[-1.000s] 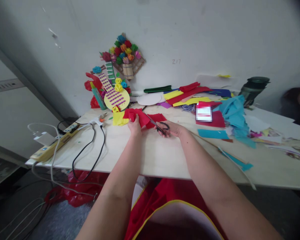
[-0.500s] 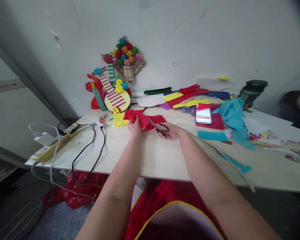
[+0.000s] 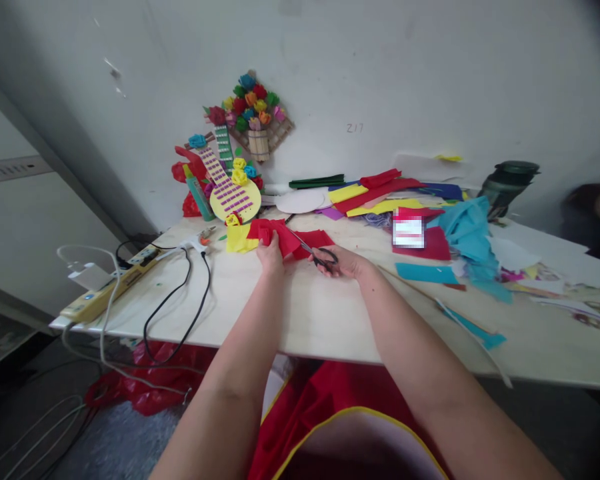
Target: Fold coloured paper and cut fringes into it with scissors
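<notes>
Vase of sticks (image 3: 259, 145) at wall holds paper flowers (image 3: 251, 100); left hand (image 3: 270, 255) pinches red paper (image 3: 291, 247), right hand (image 3: 347, 261) grips scissors (image 3: 311, 251); tabletop (image 3: 325, 313) spans hands to near edge.

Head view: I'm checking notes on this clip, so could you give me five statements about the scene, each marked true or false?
1. The right hand holds scissors. True.
2. The left hand is empty. False: the left hand holds a red sheet.
3. A yellow sheet shows just left of the red sheet in the picture. True.
4. The power strip lies at the picture's right. False: the power strip lies at the left.
5. A dark green bottle is farther right in the picture than the scissors. True.
</notes>
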The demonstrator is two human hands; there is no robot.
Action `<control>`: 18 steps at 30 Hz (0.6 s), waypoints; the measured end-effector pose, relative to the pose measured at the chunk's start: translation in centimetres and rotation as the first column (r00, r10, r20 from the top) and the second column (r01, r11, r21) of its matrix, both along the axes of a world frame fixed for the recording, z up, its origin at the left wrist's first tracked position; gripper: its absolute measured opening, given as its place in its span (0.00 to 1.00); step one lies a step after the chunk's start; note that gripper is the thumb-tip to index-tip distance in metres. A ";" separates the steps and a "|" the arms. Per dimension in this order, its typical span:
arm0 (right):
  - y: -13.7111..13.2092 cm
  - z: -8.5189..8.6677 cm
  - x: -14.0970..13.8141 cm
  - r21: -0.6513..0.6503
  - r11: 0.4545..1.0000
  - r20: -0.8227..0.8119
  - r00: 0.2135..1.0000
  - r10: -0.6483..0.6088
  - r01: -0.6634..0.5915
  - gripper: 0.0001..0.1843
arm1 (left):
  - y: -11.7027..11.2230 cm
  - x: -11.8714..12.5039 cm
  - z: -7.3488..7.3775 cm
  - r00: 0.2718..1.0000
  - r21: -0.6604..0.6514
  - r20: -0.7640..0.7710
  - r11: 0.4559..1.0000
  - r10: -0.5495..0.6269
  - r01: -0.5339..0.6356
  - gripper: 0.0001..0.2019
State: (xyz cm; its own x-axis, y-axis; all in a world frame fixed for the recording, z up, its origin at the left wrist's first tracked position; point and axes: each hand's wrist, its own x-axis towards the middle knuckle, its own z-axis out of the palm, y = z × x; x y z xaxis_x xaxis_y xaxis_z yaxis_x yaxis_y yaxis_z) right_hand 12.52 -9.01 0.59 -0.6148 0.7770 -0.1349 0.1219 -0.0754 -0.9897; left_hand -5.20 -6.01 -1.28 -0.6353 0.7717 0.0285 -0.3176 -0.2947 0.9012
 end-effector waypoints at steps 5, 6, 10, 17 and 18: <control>0.2 -0.3 0.1 -0.020 1.000 -0.023 1.000 -0.008 0.008 0.24 | 0.3 0.0 -0.3 1.000 0.005 -0.011 1.000 -0.007 0.007 0.09; 0.2 -0.3 0.1 -0.026 1.000 -0.027 1.000 -0.008 0.007 0.24 | 0.4 0.0 -0.4 1.000 0.004 -0.015 1.000 -0.002 0.002 0.09; 0.5 -0.6 0.1 -0.030 1.000 -0.035 0.999 -0.003 0.002 0.25 | 0.7 0.0 -0.5 0.999 0.006 -0.033 1.000 -0.008 0.008 0.09; 0.6 -0.8 0.1 -0.027 1.000 -0.035 0.999 -0.003 0.002 0.26 | 0.5 -0.1 -0.3 1.000 -0.005 -0.022 1.000 -0.006 0.006 0.10; 0.6 -0.7 0.1 -0.031 1.000 -0.035 0.999 -0.004 0.003 0.26 | 0.4 -0.1 -0.3 1.000 -0.006 -0.021 1.000 -0.001 0.001 0.10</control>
